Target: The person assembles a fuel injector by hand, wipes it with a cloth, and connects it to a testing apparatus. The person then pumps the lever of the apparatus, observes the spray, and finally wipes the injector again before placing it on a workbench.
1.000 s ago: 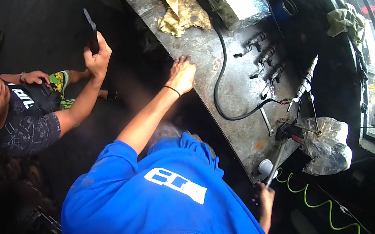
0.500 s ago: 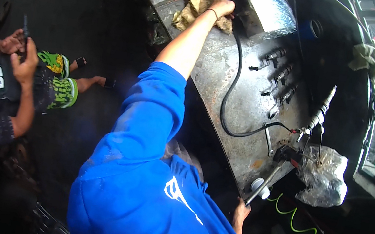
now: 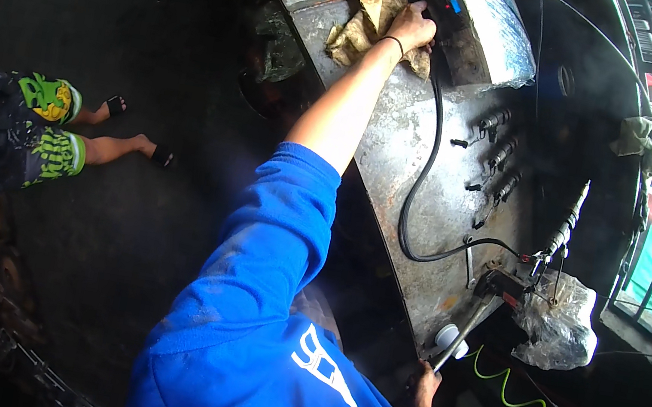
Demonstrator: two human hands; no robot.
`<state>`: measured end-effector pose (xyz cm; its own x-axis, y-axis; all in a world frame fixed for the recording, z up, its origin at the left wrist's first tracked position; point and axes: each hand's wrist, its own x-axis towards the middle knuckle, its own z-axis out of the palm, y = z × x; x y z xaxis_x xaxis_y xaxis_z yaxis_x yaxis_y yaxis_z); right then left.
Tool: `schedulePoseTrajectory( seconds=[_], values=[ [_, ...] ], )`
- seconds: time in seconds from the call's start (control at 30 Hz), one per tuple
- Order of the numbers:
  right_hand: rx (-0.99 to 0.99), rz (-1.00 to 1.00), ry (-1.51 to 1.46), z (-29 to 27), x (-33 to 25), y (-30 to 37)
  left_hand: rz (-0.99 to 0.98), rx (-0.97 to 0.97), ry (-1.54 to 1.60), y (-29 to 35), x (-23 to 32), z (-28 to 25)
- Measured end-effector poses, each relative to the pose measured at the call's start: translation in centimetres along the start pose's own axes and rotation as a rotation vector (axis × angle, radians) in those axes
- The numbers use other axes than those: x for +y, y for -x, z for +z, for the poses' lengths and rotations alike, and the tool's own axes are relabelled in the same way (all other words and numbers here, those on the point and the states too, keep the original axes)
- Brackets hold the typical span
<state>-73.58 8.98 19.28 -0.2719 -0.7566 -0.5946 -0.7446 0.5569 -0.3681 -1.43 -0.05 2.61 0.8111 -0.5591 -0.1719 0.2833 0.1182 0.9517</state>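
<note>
My left hand [image 3: 414, 27] reaches to the far end of the metal workbench, fingers curled against the front of a plastic-wrapped box [image 3: 483, 31] with a small lit display. What those fingers grip is hidden. A crumpled tan cloth [image 3: 368, 15] lies beneath and beside that wrist. Low on the right, my right hand [image 3: 425, 384] is closed around a metal lever [image 3: 455, 344] that runs up to a dark hand pump [image 3: 501, 284]. Above the pump, a fuel injector [image 3: 568, 224] stands tilted on its mount. A black hose [image 3: 413, 193] curves across the bench between box and injector.
Three dark injectors [image 3: 498, 155] lie on the workbench [image 3: 387, 153], with a wrench [image 3: 469, 264] nearby. A white round container [image 3: 450, 339] sits beside the lever. Clear plastic [image 3: 558, 323] wraps something by the pump. A coiled green hose [image 3: 522, 401] hangs at right. Another person [image 3: 7, 130] is at left.
The view has shifted, so the bench appears slightly lower and farther right. The other person has moved toward the left edge. Both my hands keep their places at the box and the lever.
</note>
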Motion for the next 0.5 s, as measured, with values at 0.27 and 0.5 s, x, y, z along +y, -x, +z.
schedulePoseTrajectory(
  seconds=[0.27, 0.5],
  values=[
    [0.059, 0.011, 0.069, 1.8, -2.6, 2.5, 0.039, -0.009, -0.200, -2.6, -3.0, -0.4],
    [0.031, 0.084, -0.044, 0.8, 0.1, 1.0, -0.021, -0.153, -0.093, -1.0, -1.7, -0.4]
  ],
)
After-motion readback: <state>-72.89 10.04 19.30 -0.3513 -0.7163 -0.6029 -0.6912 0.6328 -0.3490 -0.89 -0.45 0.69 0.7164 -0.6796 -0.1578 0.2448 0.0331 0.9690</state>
